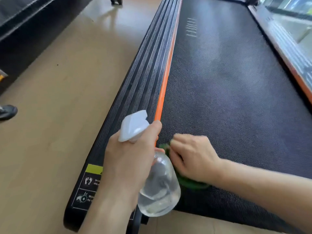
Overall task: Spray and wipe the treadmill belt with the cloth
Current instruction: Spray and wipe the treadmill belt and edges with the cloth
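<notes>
The black textured treadmill belt (228,92) runs away from me, edged on its left by an orange strip (166,76). My left hand (128,159) grips a clear spray bottle (158,188) with a white trigger head (134,126), held over the belt's near left edge. My right hand (194,157) presses a green cloth (190,184) flat on the belt near its rear left corner. Most of the cloth is hidden under the hand and behind the bottle.
A ribbed black side rail (138,92) with warning stickers (89,188) lies left of the belt. Beyond it is wooden floor (55,115), another dark machine (25,29) at top left, and someone's shoe (7,112). A reflective right rail (290,41) borders the belt.
</notes>
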